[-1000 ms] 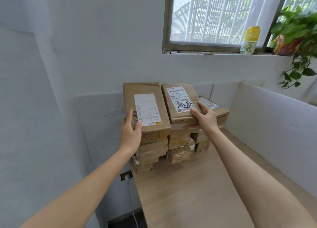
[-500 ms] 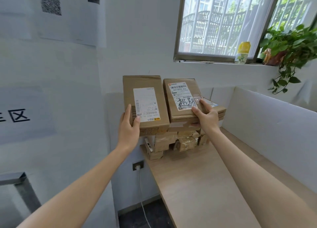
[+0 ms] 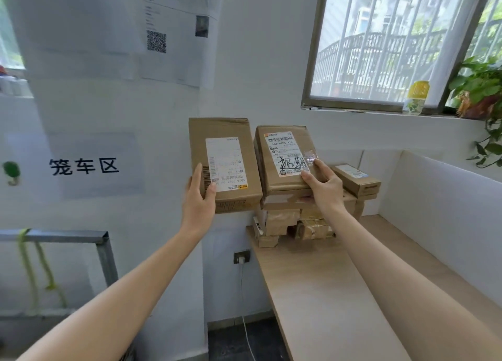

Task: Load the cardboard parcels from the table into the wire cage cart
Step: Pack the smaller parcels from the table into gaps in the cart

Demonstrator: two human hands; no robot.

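While both arms reach out in the head view, the L hand (image 3: 199,197) holds a brown parcel (image 3: 225,154) by its near left corner, thumb on top by the barcode, fingers under it. That box is up in the air, tilted, w/ its white label facing up, just left of the worktop (image 3: 326,292) edge. The R hand (image 3: 324,187) holds a 2nd parcel (image 3: 282,157), thumb on its label w/ the black marker scribble, fingers curled under the near right corner. This one sits just over the pile of parcels (image 3: 282,222) at the far end of the worktop; can't tell if it touches the pile. The 2 held boxes are side by side, a small gap between. A flat box (image 3: 355,180) lies on the pile behind the R hand. Low on the left is a grey metal frame (image 3: 54,237) w/ yellow-green string tied on. On the wall: a sign (image 3: 84,166) w/ 3 black characters, papers (image 3: 168,35) w/ a QR code, a socket (image 3: 241,257) w/ a white cable. By the window (image 3: 380,48) stand a yellow-cap bottle (image 3: 417,97) and a green plant (image 3: 480,89).
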